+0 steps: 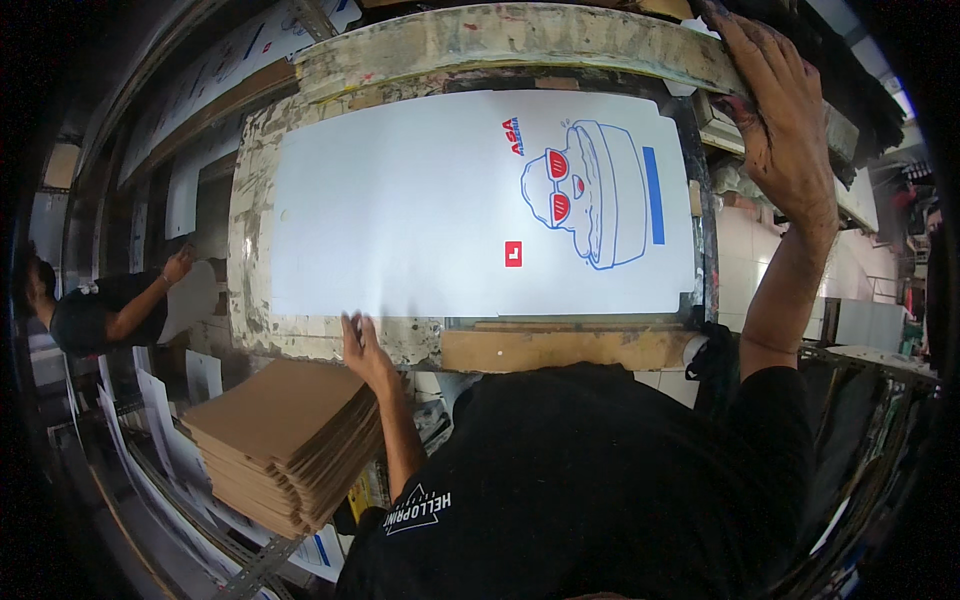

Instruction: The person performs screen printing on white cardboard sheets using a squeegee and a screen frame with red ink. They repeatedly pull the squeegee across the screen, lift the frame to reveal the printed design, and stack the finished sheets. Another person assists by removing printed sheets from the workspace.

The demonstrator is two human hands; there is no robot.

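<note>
The white printed sheet (pixel 480 205) with its blue and red design lies flat across the centre of the frame on the paint-crusted printing bed (pixel 250 250). My left hand (pixel 362 345) rests open, fingertips on its lower edge to steady it. My right hand (pixel 780 110), upper right, grips the raised screen frame (pixel 520 40), holding it clear; brown cardboard blanks (pixel 285 440) are stacked lower left within reach.

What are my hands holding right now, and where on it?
The right hand grips the far right corner of the raised, paint-crusted wooden screen frame. The left hand only presses on the near edge of the white printed sheet, no grip.
</note>
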